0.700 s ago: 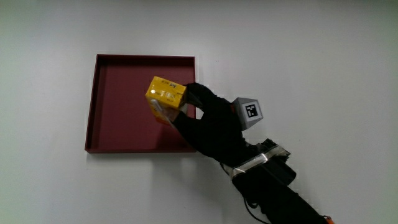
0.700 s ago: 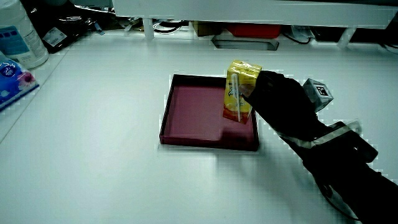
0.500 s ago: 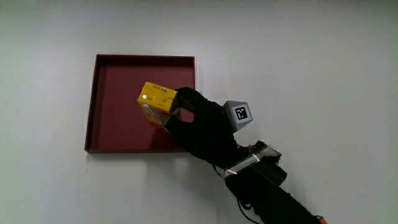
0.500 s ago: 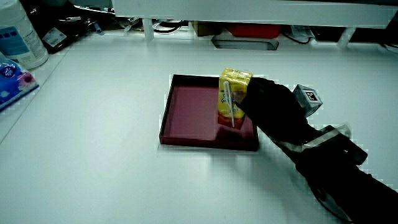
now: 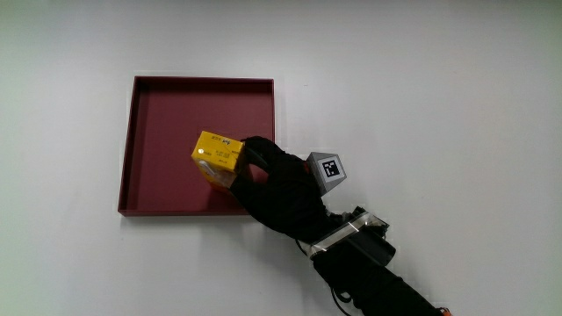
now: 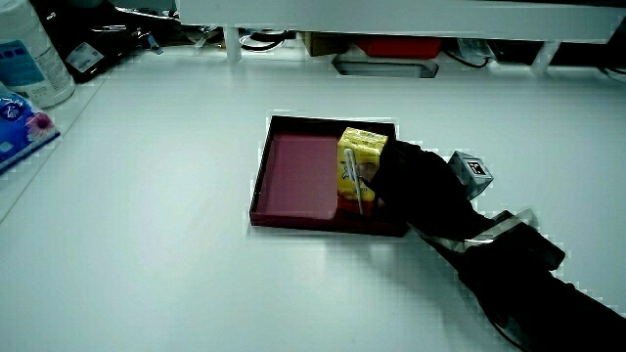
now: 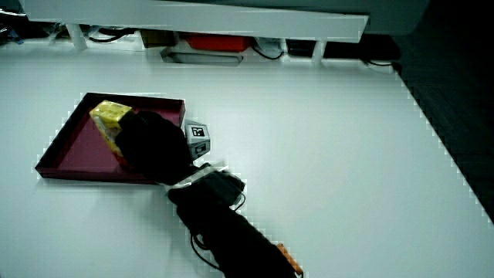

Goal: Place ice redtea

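Placement under way: hand (image 5: pixel 279 186), grip closed on ice redtea carton (image 5: pixel 217 157), sits inside red tray (image 5: pixel 145 206). Next step: release.

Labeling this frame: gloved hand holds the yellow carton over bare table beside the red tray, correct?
Not quite. The hand does hold the yellow carton, but over the inside of the red tray, not over bare table beside it. The main view shows this.
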`<state>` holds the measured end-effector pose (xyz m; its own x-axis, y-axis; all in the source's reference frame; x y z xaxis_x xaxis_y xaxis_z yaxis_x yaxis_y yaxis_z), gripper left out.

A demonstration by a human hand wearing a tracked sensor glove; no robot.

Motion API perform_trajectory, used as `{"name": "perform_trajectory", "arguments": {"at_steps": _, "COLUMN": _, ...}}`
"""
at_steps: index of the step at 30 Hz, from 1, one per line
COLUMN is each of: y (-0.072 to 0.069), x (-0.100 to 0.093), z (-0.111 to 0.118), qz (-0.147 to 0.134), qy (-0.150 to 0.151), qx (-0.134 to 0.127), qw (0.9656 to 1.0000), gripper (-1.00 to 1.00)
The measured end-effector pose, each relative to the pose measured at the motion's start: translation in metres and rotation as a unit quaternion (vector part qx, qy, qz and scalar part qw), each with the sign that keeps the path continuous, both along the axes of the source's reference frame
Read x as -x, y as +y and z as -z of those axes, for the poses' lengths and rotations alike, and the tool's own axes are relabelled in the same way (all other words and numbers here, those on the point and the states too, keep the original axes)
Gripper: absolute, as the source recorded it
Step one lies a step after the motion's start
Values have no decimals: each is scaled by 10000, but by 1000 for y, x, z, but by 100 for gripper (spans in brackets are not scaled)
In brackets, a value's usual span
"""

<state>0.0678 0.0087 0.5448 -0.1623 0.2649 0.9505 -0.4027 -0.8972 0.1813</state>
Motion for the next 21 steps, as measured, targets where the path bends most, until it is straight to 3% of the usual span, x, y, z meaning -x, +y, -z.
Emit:
{"name": "perform_trajectory", "arguments": {"at_steps": 4, "y": 1, "x": -2, "z": 0, "qz": 49, "qy": -112, "qx": 135, "qw": 9998, "gripper": 0}}
{"name": "perform_trajectory", "arguments": {"at_steps": 10, "y": 3, "x": -4, "z": -6, "qz": 8, "qy": -131, "qx": 98, "qw": 9999, "gripper": 0}}
{"name": "perform_trajectory", "arguments": {"at_steps": 21, "y": 4, "x": -5, "z": -6, "qz": 27, "qy": -179, "qx": 164, "qw": 9997, "gripper": -38}}
